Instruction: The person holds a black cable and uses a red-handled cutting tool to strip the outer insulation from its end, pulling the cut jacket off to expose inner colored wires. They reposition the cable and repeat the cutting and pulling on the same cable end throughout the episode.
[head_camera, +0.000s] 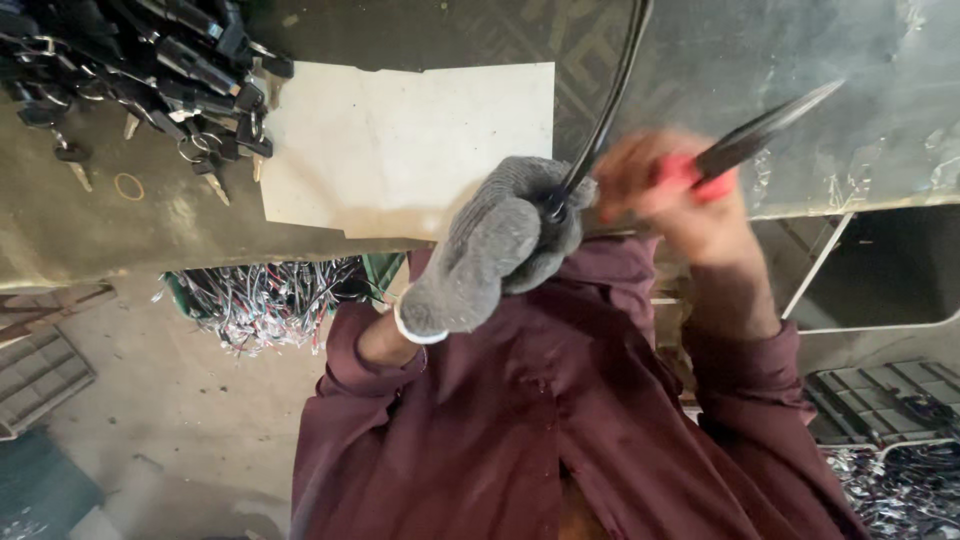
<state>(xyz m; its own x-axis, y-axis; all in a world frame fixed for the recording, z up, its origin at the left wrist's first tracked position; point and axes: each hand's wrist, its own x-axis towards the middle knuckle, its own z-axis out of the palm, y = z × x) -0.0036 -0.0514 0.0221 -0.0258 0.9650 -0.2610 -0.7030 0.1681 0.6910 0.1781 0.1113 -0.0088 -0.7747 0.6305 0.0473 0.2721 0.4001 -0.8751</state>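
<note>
Two hands meet just above the bench edge, close to your chest, and each has its own job. Your left hand (500, 245), in a grey knit glove, is curled into a fist around the black cable (605, 110), which rises from the fist toward the top of the view; the glove gives grip and spares the palm, and holding the cable so near its lower end keeps it steady for the tool. Your right hand (665, 195), bare and blurred with motion, is wrapped around the red handles of the pliers (760, 135), whose dark nose points up and away to the right; exactly how those fingers lie I cannot tell through the blur. Behind the hands a pale sheet (400, 150) lies on the worktable (130, 235), and a heap of black keys (150, 70) sits at its far left corner, well apart from your grip. Below the bench, a bin of wire bundles (270, 300) stands within reach.
</note>
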